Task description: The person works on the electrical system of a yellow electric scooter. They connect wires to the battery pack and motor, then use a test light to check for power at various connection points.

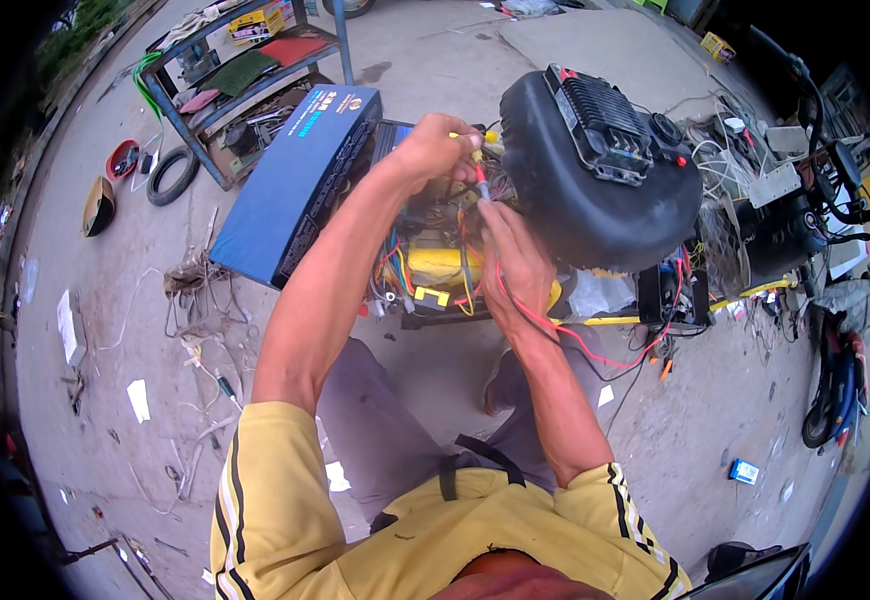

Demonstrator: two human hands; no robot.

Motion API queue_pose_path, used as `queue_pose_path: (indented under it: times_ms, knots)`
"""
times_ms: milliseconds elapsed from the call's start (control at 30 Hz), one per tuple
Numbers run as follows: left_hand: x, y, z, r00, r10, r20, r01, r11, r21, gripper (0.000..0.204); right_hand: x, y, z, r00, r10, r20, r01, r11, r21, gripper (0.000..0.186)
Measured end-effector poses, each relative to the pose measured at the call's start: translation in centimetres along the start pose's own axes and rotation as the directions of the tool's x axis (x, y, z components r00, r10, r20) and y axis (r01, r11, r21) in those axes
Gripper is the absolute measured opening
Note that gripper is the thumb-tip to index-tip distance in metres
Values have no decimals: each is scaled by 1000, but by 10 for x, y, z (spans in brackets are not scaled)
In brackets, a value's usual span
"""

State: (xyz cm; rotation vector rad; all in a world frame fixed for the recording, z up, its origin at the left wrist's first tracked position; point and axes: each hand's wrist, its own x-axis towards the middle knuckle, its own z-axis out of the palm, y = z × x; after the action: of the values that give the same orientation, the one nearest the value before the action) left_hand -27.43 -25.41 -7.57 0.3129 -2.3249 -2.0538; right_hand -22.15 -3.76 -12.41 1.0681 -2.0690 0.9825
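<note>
Over the opened frame of a vehicle, my left hand (440, 150) is closed with its fingertips on a small yellow piece (478, 155). Just below it, a slim red-and-grey piece (483, 182) meets the fingertips of my right hand (520, 255); its exact kind is hard to make out. A red wire (595, 345) and a dark one run past my right wrist toward a black box (677, 292). Under my hands lie bundled coloured wires (395, 262) and a yellow frame part (437, 264). My palms hide part of the wiring.
A blue box-like panel (300, 185) leans left of my hands. On the right, a black seat (605, 215) carries a finned black controller (605, 125). A metal tool cart (240, 90) stands far left. Loose cables (200, 290), a tyre (173, 178) and scraps lie on the concrete.
</note>
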Motion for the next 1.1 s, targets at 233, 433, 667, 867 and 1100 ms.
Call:
queue_pose_path:
  times_ms: [233,433,667,867,1100]
  knots:
    - [4,-1,-1,1000,-27,-2,27,1000,9,27,0,0,1,1000,14,1,-14,1000,-2,39]
    - [2,1,1,999,-34,-17,35,999,2,26,-2,1,1,998,52,20,-52,998,26,39]
    - [3,-1,2,998,-45,-42,44,999,-21,24,2,1,0,1000,16,2,-16,1000,5,40]
    - [3,-1,4,998,-24,-59,23,999,-25,21,4,1,0,1000,6,10,-6,999,-44,40]
    - [0,-5,3,996,17,-89,-20,999,-26,20,9,-4,4,1000,-3,12,4,995,-100,40]
